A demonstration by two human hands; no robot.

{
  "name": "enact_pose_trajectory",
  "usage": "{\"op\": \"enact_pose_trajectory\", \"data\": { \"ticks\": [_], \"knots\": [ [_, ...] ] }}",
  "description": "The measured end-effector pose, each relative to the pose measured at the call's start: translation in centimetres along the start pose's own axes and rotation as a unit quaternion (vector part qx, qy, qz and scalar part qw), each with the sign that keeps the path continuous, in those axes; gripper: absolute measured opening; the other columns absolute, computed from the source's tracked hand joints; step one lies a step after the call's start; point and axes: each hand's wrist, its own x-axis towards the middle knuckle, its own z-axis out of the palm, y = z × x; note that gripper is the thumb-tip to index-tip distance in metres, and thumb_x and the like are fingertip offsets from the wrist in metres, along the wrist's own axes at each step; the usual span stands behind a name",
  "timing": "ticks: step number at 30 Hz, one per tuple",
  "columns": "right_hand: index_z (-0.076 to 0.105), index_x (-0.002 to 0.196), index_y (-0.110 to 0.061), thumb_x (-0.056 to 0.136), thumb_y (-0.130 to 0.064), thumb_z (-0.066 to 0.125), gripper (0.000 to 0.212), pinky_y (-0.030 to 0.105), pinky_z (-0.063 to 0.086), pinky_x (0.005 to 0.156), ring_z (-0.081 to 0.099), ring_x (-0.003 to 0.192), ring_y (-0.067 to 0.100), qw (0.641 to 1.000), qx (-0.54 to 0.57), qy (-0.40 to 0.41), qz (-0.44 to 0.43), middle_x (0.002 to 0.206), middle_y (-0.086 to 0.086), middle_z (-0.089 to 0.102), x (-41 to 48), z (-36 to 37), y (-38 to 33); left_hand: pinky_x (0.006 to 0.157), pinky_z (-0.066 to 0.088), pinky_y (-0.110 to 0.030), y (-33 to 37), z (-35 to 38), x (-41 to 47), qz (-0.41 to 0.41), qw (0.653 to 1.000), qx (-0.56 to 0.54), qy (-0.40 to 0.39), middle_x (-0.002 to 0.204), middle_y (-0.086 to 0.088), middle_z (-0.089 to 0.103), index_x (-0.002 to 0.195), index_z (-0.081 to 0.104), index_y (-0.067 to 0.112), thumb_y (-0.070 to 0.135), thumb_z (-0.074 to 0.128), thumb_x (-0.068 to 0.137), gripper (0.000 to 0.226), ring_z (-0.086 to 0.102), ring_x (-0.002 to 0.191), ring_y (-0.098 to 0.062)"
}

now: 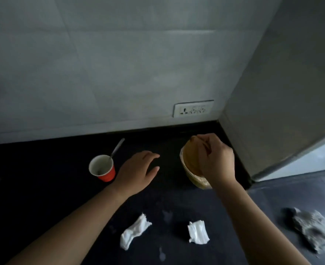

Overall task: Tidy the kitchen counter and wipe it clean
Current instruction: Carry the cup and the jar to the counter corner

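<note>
Early. R grip pinches top of plastic food bag, back-right corner of surface. L grip open, empty, near red cup w/ spoon. Tissues, smears, rag left to clear; surface looks unwiped.

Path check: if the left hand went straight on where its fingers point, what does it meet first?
Probably the orange-lidded container, held by the right hand; only bare dark counter lies between. How high the left hand hovers is unclear.

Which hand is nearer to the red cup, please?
Left. The left hand is open, just right of the cup; the right hand is farther right, gripping the jar lid.
</note>
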Motion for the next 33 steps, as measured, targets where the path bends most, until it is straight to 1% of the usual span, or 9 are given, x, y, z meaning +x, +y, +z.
{"op": "enact_pose_trajectory", "data": {
  "ticks": [5, 8, 12, 15, 19, 26, 28, 30, 33],
  "knots": [
    [0.061, 0.092, -0.018, 0.089, -0.028, 0.055, 0.012, 0.013, 0.033, 0.058, 0.048, 0.066, 0.001, 0.999, 0.023, 0.008, -0.027, 0.077, -0.014, 0.055, 1.7, 3.0, -3.8, 0.086, 0.041, -0.024, -3.9, -5.2, -2.6, -0.03, 0.998, 0.002, 0.063, 0.127, 0.004, 0.053, 0.126, 0.053, 0.022, 0.037, 0.053, 0.091, 0.038, 0.052, 0.112, -0.015],
    [0.059, 0.094, -0.016, 0.091, -0.029, 0.054, 0.015, 0.015, 0.035, 0.057, 0.05, 0.069, 0.006, 0.997, 0.032, -0.035, -0.053, 0.078, -0.011, 0.055, 2.7, 5.5, -5.8, 0.082, 0.043, -0.025, -6.8, -6.5, -3.9, -0.066, 0.994, 0.002, 0.088, 0.123, 0.005, 0.054, 0.123, 0.053, 0.023, 0.036, 0.055, 0.089, 0.037, 0.052, 0.108, -0.014],
    [0.055, 0.091, -0.021, 0.092, -0.034, 0.051, 0.013, 0.011, 0.035, 0.053, 0.049, 0.064, -0.003, 0.992, 0.027, -0.094, -0.082, 0.071, -0.017, 0.051, 3.0, 9.0, -7.8, 0.083, 0.043, -0.025, -10.0, -6.3, -4.9, -0.117, 0.989, 0.001, 0.093, 0.123, 0.005, 0.054, 0.123, 0.052, 0.023, 0.04, 0.058, 0.085, 0.042, 0.051, 0.11, -0.013],
    [0.055, 0.091, -0.021, 0.092, -0.034, 0.051, 0.014, 0.015, 0.037, 0.053, 0.049, 0.065, 0.001, 0.987, 0.013, -0.127, -0.098, 0.075, -0.011, 0.054, 2.7, 10.7, -8.2, 0.084, 0.046, -0.028, -11.5, -5.4, -4.8, -0.13, 0.989, -0.004, 0.076, 0.124, 0.006, 0.052, 0.125, 0.05, 0.023, 0.047, 0.056, 0.084, 0.048, 0.05, 0.112, -0.014],
    [0.055, 0.096, -0.019, 0.093, -0.03, 0.05, 0.013, 0.03, 0.048, 0.057, 0.057, 0.071, 0.013, 0.982, 0.007, -0.16, -0.102, 0.08, -0.003, 0.062, 1.9, 11.1, -8.6, 0.086, 0.043, -0.027, -12.6, -4.1, -4.1, -0.125, 0.991, 0.004, 0.041, 0.131, 0.005, 0.047, 0.131, 0.044, 0.023, 0.053, 0.057, 0.081, 0.059, 0.046, 0.118, -0.015],
    [0.054, 0.098, -0.021, 0.094, -0.036, 0.045, 0.018, 0.03, 0.049, 0.053, 0.057, 0.064, 0.012, 0.976, -0.046, -0.188, -0.096, 0.076, -0.005, 0.06, 1.6, 10.9, -8.8, 0.089, 0.047, -0.031, -14.0, -2.4, -3.9, -0.107, 0.994, 0.007, -0.018, 0.14, 0.004, 0.037, 0.137, 0.035, 0.025, 0.049, 0.063, 0.079, 0.068, 0.038, 0.127, -0.018],
    [0.056, 0.093, -0.022, 0.093, -0.035, 0.047, 0.016, 0.023, 0.043, 0.051, 0.053, 0.062, 0.005, 0.975, -0.046, -0.194, -0.102, 0.071, -0.013, 0.054, 1.4, 10.9, -8.8, 0.086, 0.047, -0.028, -14.3, -2.4, -3.8, -0.094, 0.995, 0.005, -0.02, 0.136, 0.003, 0.039, 0.137, 0.035, 0.026, 0.043, 0.068, 0.077, 0.07, 0.041, 0.123, -0.019],
    [0.056, 0.085, -0.031, 0.091, -0.033, 0.052, 0.008, 0.012, 0.036, 0.049, 0.052, 0.059, -0.001, 0.977, -0.017, -0.192, -0.09, 0.065, -0.019, 0.05, 1.3, 10.8, -8.9, 0.085, 0.047, -0.028, -14.5, -2.6, -3.8, -0.086, 0.996, 0.003, -0.02, 0.133, 0.003, 0.042, 0.135, 0.037, 0.026, 0.04, 0.071, 0.075, 0.071, 0.044, 0.119, -0.018],
    [0.046, 0.067, -0.041, 0.088, -0.028, 0.057, 0.027, 0.006, 0.037, 0.051, 0.052, 0.06, -0.01, 0.985, 0.017, -0.155, -0.068, 0.057, -0.022, 0.049, 0.7, 10.3, -9.0, 0.084, 0.049, -0.03, -14.7, -3.1, -4.2, -0.078, 0.997, -0.011, -0.016, 0.13, 0.004, 0.045, 0.133, 0.04, 0.027, 0.041, 0.074, 0.072, 0.071, 0.047, 0.115, -0.016]
  ]
}}
